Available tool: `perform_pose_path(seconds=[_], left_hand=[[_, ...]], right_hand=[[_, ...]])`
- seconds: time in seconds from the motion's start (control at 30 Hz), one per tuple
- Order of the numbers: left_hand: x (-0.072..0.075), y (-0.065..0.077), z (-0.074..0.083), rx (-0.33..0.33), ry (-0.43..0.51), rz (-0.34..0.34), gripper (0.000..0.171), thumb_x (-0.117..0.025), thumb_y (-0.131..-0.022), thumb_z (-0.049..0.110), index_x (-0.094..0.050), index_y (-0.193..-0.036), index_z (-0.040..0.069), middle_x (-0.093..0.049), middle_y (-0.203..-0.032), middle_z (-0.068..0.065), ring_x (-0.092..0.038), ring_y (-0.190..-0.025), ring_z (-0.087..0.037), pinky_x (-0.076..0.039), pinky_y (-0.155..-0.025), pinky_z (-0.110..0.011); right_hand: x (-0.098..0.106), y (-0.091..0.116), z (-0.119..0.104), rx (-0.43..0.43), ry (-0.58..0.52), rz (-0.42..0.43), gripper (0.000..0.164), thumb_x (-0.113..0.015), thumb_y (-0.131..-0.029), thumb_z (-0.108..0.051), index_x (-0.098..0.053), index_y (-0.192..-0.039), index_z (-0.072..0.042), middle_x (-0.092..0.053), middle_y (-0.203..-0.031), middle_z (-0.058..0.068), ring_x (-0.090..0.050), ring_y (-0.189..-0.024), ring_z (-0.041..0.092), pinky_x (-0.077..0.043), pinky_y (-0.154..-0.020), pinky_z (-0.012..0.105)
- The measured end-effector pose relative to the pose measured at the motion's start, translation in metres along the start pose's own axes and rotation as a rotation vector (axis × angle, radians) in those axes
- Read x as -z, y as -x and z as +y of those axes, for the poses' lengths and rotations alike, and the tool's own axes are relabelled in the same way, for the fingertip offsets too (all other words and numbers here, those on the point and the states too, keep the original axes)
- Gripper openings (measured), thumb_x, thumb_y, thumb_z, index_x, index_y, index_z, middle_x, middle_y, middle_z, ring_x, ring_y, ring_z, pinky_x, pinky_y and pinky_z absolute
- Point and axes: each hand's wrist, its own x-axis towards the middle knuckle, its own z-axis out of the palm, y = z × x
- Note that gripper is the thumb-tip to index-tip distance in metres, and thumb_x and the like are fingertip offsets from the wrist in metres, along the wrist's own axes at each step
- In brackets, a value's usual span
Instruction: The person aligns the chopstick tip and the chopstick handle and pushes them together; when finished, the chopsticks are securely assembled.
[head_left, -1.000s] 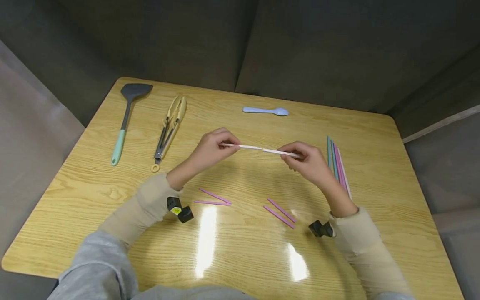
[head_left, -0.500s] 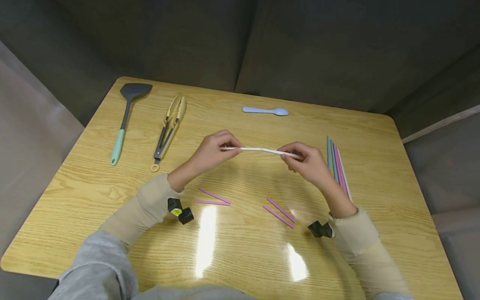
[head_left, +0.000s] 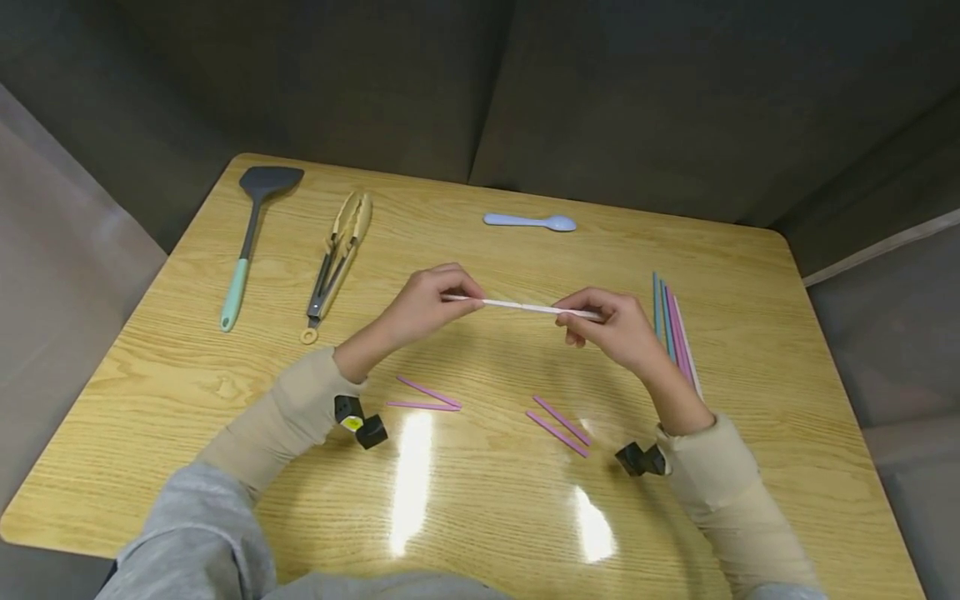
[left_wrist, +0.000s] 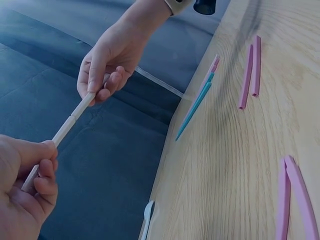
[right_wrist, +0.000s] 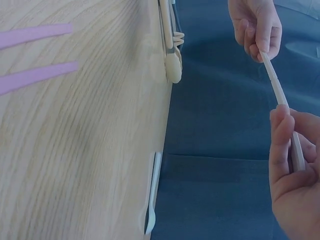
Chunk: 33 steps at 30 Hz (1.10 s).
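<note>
Both hands hold one thin white stick (head_left: 521, 306) level above the middle of the wooden table (head_left: 480, 517). My left hand (head_left: 427, 302) pinches its left end, my right hand (head_left: 603, 321) pinches its right end. The left wrist view shows the white stick (left_wrist: 67, 125) running from the near left hand (left_wrist: 27, 185) to the far right hand (left_wrist: 102, 65). In the right wrist view the white stick (right_wrist: 275, 82) spans between the right hand (right_wrist: 292, 185) and the left hand (right_wrist: 256, 27). Short pink stick pieces lie below: one pair (head_left: 427, 397) on the left, one pair (head_left: 558, 425) on the right.
A bundle of long coloured sticks (head_left: 673, 329) lies right of my right hand. At the back left lie a grey spatula (head_left: 251, 237) and tongs (head_left: 337, 258). A pale blue spoon (head_left: 530, 222) sits at the far edge. Dark fabric surrounds the table.
The white stick, slightly kinked in the middle before, now looks straight. Both hands have stayed almost in place, holding its ends.
</note>
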Motion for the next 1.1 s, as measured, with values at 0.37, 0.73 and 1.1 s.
perform_pose_path(seconds=[0.37, 0.73, 1.1], left_hand=[[-0.011, -0.003, 0.004, -0.025, 0.028, 0.006, 0.008, -0.059, -0.079, 0.010, -0.062, -0.082, 0.003, -0.055, -0.082, -0.004, -0.054, -0.078, -0.012, -0.046, -0.072, -0.020], [-0.017, -0.003, 0.003, -0.016, 0.063, 0.016, 0.006, -0.059, -0.079, 0.009, -0.062, -0.081, 0.005, -0.054, -0.081, -0.002, -0.054, -0.080, -0.011, -0.046, -0.072, -0.020], [-0.007, 0.004, 0.033, 0.019, 0.029, -0.019, 0.008, -0.056, -0.080, 0.003, -0.060, -0.084, -0.003, -0.055, -0.085, -0.009, -0.055, -0.084, -0.018, -0.046, -0.074, -0.022]], right_hand=[[0.003, 0.004, 0.001, 0.044, -0.064, 0.019, 0.016, -0.054, -0.081, -0.002, -0.055, -0.091, 0.010, -0.058, -0.069, 0.001, -0.054, -0.056, 0.014, -0.046, -0.049, 0.027], [0.007, 0.008, 0.003, 0.024, -0.092, -0.014, 0.014, -0.051, -0.083, -0.004, -0.055, -0.093, 0.004, -0.058, -0.072, 0.001, -0.053, -0.059, 0.017, -0.045, -0.052, 0.027], [0.007, 0.007, 0.023, 0.071, -0.205, -0.049, 0.018, -0.055, -0.082, -0.009, -0.056, -0.095, 0.003, -0.058, -0.075, 0.007, -0.053, -0.061, 0.017, -0.045, -0.053, 0.026]])
